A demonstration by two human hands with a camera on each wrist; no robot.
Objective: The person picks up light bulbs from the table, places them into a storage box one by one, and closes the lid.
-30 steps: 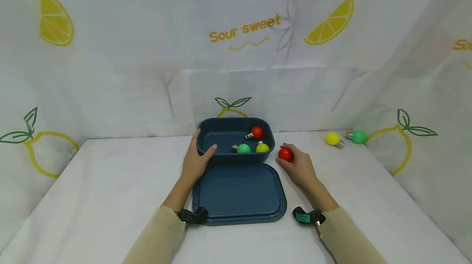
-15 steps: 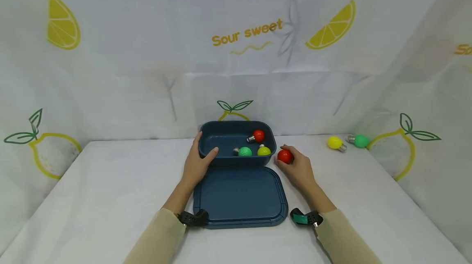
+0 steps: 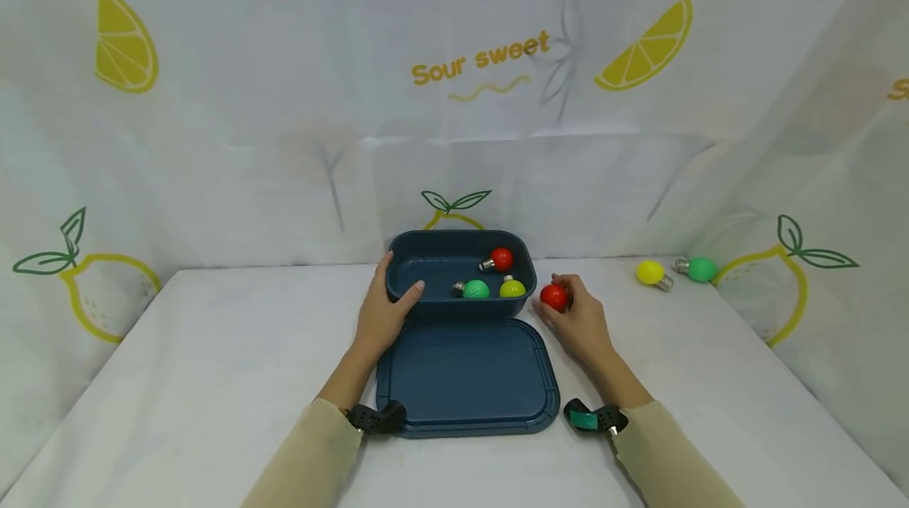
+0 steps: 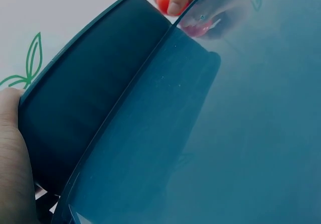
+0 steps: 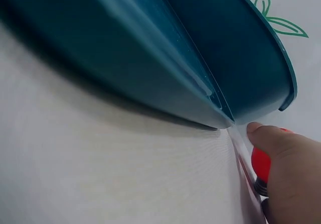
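Observation:
A dark blue plastic box (image 3: pixel 440 308) stands at the back of the table. My left hand (image 3: pixel 380 315) holds its left front corner, thumb at the front rim and fingers along the left end. Inside the box lie a red light bulb (image 3: pixel 502 259), a green one (image 3: pixel 476 289) and a yellow one (image 3: pixel 512 288). Just off the box's right end, my right hand (image 3: pixel 578 323) grips another red light bulb (image 3: pixel 553 297) between thumb and fingers. In the right wrist view the thumb covers part of that bulb (image 5: pixel 261 164), and its metal screw base points downward.
A flat dark blue lid (image 3: pixel 467 378) lies on the white table in front of the box. At the back right are a yellow bulb (image 3: pixel 649 272) and a green bulb (image 3: pixel 702 269). A white curtain (image 3: pixel 284 137) with lemon prints hangs behind the table.
The head view has shifted slightly. Both hands keep their places: the left on the box, the right beside it with the red light bulb.

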